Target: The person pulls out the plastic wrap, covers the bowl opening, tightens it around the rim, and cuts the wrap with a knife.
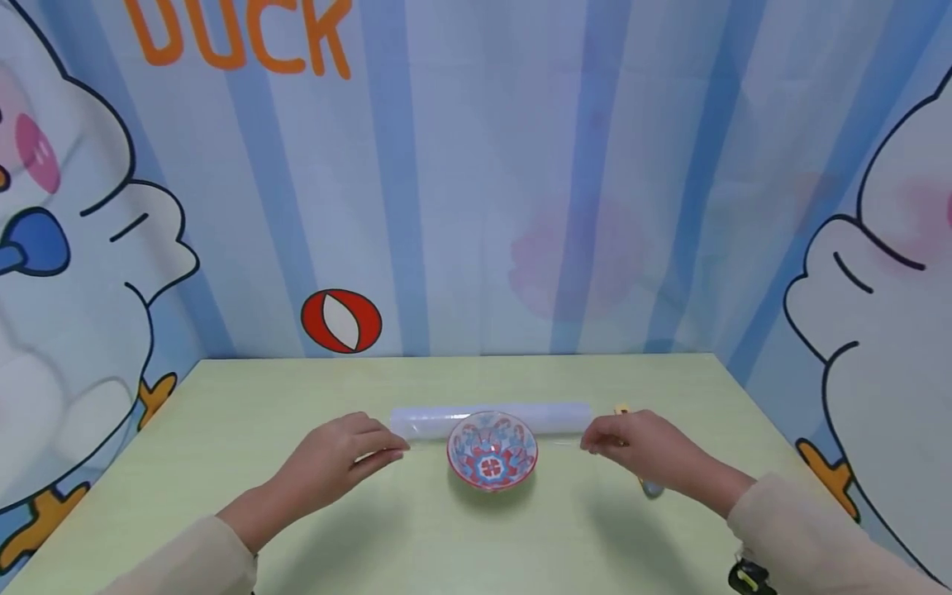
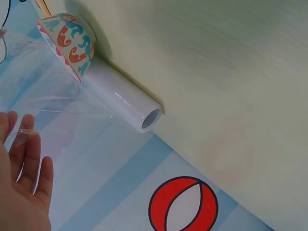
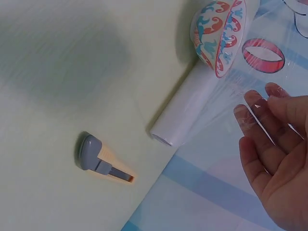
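A patterned bowl (image 1: 492, 450) in red, blue and white stands upright on the table, in front of a roll of clear plastic wrap (image 1: 568, 416) lying crosswise. A transparent sheet of the wrap (image 2: 45, 84) stretches from the roll between both hands, close to the bowl; in the head view it hardly shows. To the bowl's left, my left hand (image 1: 338, 463) pinches one corner of the sheet between thumb and fingers. On the other side my right hand (image 1: 654, 450) pinches the opposite corner (image 3: 248, 118). Both hands are raised above the tabletop.
A utility knife (image 3: 103, 161) with a grey end and an orange-yellow body lies on the table, partly hidden under the right hand in the head view. The pale green table (image 1: 297, 384) meets a blue striped curtain (image 1: 476, 207) with cartoon ducks at its back and sides.
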A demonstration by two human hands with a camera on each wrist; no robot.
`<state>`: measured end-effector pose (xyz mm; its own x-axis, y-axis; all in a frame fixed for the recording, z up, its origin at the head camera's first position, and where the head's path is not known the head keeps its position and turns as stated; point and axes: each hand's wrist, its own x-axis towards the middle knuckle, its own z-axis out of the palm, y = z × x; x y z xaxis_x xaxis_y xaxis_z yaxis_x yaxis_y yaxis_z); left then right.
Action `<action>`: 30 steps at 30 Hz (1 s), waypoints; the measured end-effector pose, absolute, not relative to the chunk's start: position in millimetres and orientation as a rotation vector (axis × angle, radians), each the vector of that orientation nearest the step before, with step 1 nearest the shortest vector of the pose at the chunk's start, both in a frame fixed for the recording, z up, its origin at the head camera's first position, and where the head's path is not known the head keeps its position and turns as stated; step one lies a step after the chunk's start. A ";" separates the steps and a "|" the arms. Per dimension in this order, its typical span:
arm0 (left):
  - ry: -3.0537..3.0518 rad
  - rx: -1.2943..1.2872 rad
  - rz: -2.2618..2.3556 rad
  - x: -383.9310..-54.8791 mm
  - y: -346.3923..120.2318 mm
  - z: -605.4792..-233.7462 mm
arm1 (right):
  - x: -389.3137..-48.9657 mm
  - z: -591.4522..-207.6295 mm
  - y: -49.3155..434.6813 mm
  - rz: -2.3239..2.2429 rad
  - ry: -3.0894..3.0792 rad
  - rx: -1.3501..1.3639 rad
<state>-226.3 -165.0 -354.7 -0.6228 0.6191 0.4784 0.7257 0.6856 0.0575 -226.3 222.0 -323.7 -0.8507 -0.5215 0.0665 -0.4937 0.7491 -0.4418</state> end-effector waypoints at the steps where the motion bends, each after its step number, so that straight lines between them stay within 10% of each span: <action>1: -2.458 -1.073 -0.341 -225.2 -165.1 -356.7 | -225.4 -326.0 222.4 -0.692 2.891 -0.856; 30: -2.397 -1.351 0.141 -217.4 -159.5 -401.6 | -214.4 -391.6 206.5 -0.436 3.010 -0.861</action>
<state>-217.4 -159.5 -401.6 -0.4631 0.8409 0.2800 0.8024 0.5320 -0.2705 -214.4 206.5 -391.6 -0.8513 -0.5161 0.0941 -0.5216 0.8134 -0.2574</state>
